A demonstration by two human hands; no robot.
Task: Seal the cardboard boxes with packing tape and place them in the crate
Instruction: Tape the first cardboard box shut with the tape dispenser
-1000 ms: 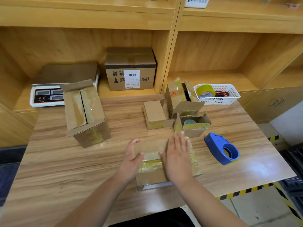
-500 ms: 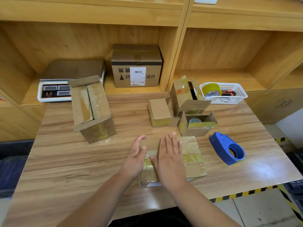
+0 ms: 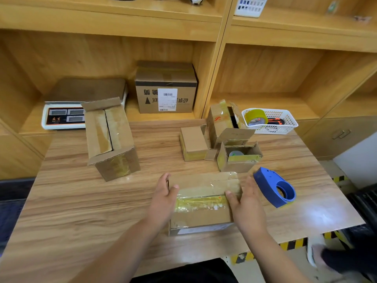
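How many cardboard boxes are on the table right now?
5: held box, long open box left, small closed box centre, tall open box by basket, low open box before it.

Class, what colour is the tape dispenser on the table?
The tape dispenser is blue; head view shows it.

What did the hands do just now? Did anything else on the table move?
Both hands slid apart across the top of the taped box: the left hand to its left end, the right hand to its right end, now holding it between them. The box, the blue tape dispenser and the big open box stayed about where they were.
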